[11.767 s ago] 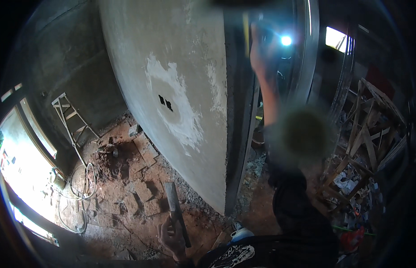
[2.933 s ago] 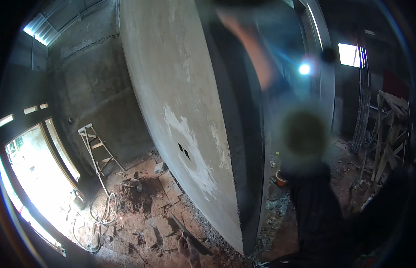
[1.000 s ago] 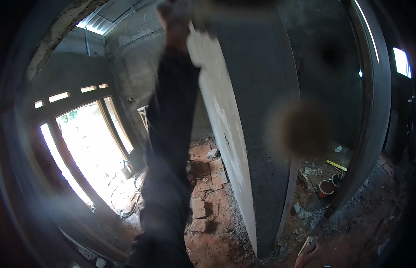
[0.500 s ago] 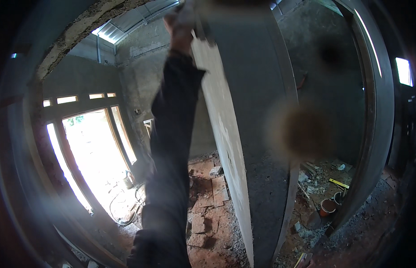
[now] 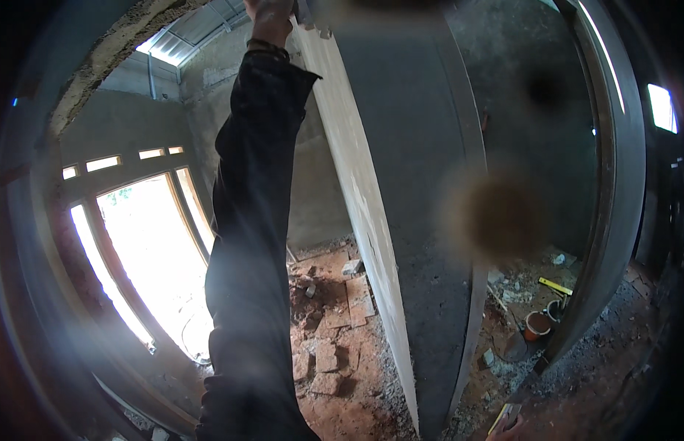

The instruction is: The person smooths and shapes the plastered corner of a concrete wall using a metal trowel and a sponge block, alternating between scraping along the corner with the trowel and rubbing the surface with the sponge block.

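My left arm in a dark sleeve reaches up through the middle of the view. My left hand point(image 5: 270, 16) is at the top edge, partly cut off, beside the upper end of a pale strip point(image 5: 349, 136) along the grey wall's edge. Its fingers look curled, but what they hold is out of sight. A small grey piece point(image 5: 305, 13) shows beside it. At the bottom right edge, part of my right hand point(image 5: 515, 429) appears closed on a flat tool with a yellowish edge point(image 5: 501, 419); most of both is cut off.
A grey plastered wall point(image 5: 423, 147) stands upright ahead, with a doorway frame point(image 5: 614, 184) to its right. Buckets point(image 5: 536, 323) and a yellow spirit level point(image 5: 555, 285) lie beyond on the rubble floor. Broken bricks point(image 5: 327, 367) lie left of the wall. A bright window opening point(image 5: 147, 250) is at left.
My left arm has shifted left and up in the view, its hand now closer to the top edge. The tool at the bottom right has come further into view, with fingers beside it.
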`<move>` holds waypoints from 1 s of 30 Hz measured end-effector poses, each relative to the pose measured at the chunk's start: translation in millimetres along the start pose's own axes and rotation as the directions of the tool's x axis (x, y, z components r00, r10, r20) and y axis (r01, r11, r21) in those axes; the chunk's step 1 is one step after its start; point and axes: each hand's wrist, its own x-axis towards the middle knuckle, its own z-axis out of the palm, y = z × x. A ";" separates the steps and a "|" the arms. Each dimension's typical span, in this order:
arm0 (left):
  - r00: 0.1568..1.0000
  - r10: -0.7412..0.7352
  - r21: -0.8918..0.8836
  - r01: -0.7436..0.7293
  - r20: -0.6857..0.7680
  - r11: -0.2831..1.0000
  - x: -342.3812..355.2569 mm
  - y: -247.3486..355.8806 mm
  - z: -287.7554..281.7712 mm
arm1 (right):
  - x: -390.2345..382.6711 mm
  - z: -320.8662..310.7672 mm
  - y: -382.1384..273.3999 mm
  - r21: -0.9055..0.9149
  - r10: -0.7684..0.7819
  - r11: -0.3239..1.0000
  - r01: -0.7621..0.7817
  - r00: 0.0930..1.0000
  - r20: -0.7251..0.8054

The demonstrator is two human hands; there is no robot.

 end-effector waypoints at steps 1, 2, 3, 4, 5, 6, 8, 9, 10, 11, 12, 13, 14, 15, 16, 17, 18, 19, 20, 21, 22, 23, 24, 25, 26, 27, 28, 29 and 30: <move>0.998 -0.037 0.000 0.037 -0.051 0.999 -12.3 0.0 4.6 | 2.1 -2.9 0.6 -0.032 0.015 0.999 -0.016 1.000 -0.015; 0.998 -0.037 0.002 0.037 -0.050 0.999 -8.1 -5.6 1.0 | 1.4 1.2 10.7 -0.031 0.017 0.999 -0.017 1.000 -0.012; 0.999 -0.035 -0.030 0.034 -0.035 0.999 -3.7 -10.7 -3.7 | 0.8 4.3 26.2 -0.116 0.005 0.993 -0.004 1.000 0.008; 0.999 -0.033 -0.061 0.031 -0.021 0.998 1.2 -14.9 -8.1 | -0.3 9.7 37.8 -0.199 -0.005 0.980 0.011 1.000 0.031; 0.999 -0.028 -0.056 0.027 -0.016 0.998 2.1 -12.5 -6.7 | -1.5 12.9 43.0 -0.210 0.001 0.978 0.008 0.999 0.043; 0.999 -0.043 -0.054 0.042 -0.013 0.998 -3.2 -10.5 -5.7 | -3.4 15.8 47.2 -0.095 0.023 0.995 -0.019 0.999 0.046; 1.000 -0.001 0.007 0.001 0.013 1.000 -23.1 -5.3 -7.7 | -10.0 18.4 49.2 0.011 0.048 0.999 -0.049 0.997 0.066; 0.999 0.049 0.007 -0.049 -0.002 0.999 -59.5 0.7 -4.1 | -12.8 19.7 40.8 -0.017 0.062 0.998 -0.062 0.997 0.051; 1.000 0.026 0.008 -0.026 -0.003 1.000 -98.7 -4.1 -5.2 | -14.6 19.1 31.4 -0.046 0.076 0.996 -0.074 0.996 0.037; 0.998 0.011 0.041 -0.009 -0.058 0.999 -134.0 2.8 -14.2 | -17.1 19.0 19.8 -0.061 0.054 0.997 -0.050 0.996 0.066; 0.993 -0.020 0.030 0.023 -0.113 0.999 -174.9 -3.3 -8.5 | -16.1 10.0 8.8 -0.085 0.064 0.995 -0.060 0.997 0.048; 0.988 0.048 0.118 -0.031 -0.145 0.993 -214.8 -10.7 -10.1 | -16.0 7.2 -5.8 -0.055 0.097 0.994 -0.094 0.994 0.059; 0.988 -0.016 0.055 0.024 -0.153 0.998 -268.1 -1.8 -7.7 | -17.4 6.0 -10.9 -0.026 0.131 0.991 -0.129 0.988 0.079; 0.981 -0.152 0.071 0.162 -0.123 0.984 -318.1 12.1 -9.9 | -19.1 9.8 1.6 -0.040 0.099 0.995 -0.096 0.992 0.076; 0.986 -0.124 0.185 0.143 -0.111 0.972 -362.1 12.7 -21.4 | -23.1 13.8 -2.2 -0.023 0.096 0.995 -0.094 0.991 0.089; 0.972 -0.187 0.143 0.206 -0.140 0.968 -405.7 10.0 -28.8 | -27.4 14.6 -6.9 0.040 0.088 0.995 -0.094 0.988 0.124; 0.952 -0.258 0.080 0.273 -0.165 0.959 -422.7 15.9 -26.7 | -27.2 14.4 -8.9 0.093 0.080 0.991 -0.094 0.987 0.142; 0.953 -0.254 0.074 0.269 -0.165 0.960 -422.1 11.1 -25.0 | -28.5 16.0 -5.6 0.096 0.079 0.991 -0.093 0.988 0.135; 0.953 -0.246 0.039 0.257 -0.177 0.966 -417.8 5.6 -21.5 | -32.5 17.6 2.6 0.080 0.068 0.994 -0.078 0.990 0.123; 0.951 -0.240 0.017 0.248 -0.194 0.969 -408.0 7.8 -17.6 | -35.1 16.9 11.8 0.064 0.054 0.996 -0.062 0.991 0.123; 0.955 -0.241 0.092 0.259 -0.174 0.961 -384.0 6.1 -12.8 | -35.9 15.7 21.3 0.061 0.053 0.996 -0.061 0.992 0.119; 0.957 -0.240 0.169 0.267 -0.160 0.949 -344.8 4.7 -16.8 | -39.2 13.1 26.8 0.047 0.046 0.998 -0.049 0.996 0.074; 0.971 -0.150 0.052 0.162 -0.183 0.985 -302.5 -2.4 -13.7 | -41.4 12.7 29.8 0.038 0.041 0.998 -0.043 0.998 0.040; 0.978 -0.087 0.007 0.089 -0.188 0.996 -259.3 -10.5 -8.3 | -41.7 7.7 31.1 0.032 0.041 0.999 -0.042 0.998 0.037; 0.980 -0.030 0.066 0.044 -0.195 0.997 -206.4 -18.2 -12.9 | -44.1 6.0 26.7 0.033 0.066 0.997 -0.068 0.996 0.058; 0.991 -0.013 0.032 0.017 -0.137 0.999 -156.8 -7.4 -16.8 | -46.7 4.9 22.9 0.036 0.095 0.995 -0.098 0.992 0.082; 0.990 -0.025 0.025 0.029 -0.140 0.999 -138.4 -5.4 -12.3 | -44.4 5.7 24.4 0.023 0.096 0.995 -0.098 0.992 0.077; 0.992 -0.029 -0.026 0.026 -0.121 0.999 -122.5 0.1 -4.2 | -39.4 6.9 29.8 0.015 0.060 0.998 -0.060 0.998 0.035; 0.994 -0.033 -0.073 0.026 -0.099 0.997 -109.6 5.4 2.4 | -37.9 5.9 34.2 0.004 0.026 1.000 -0.026 1.000 -0.002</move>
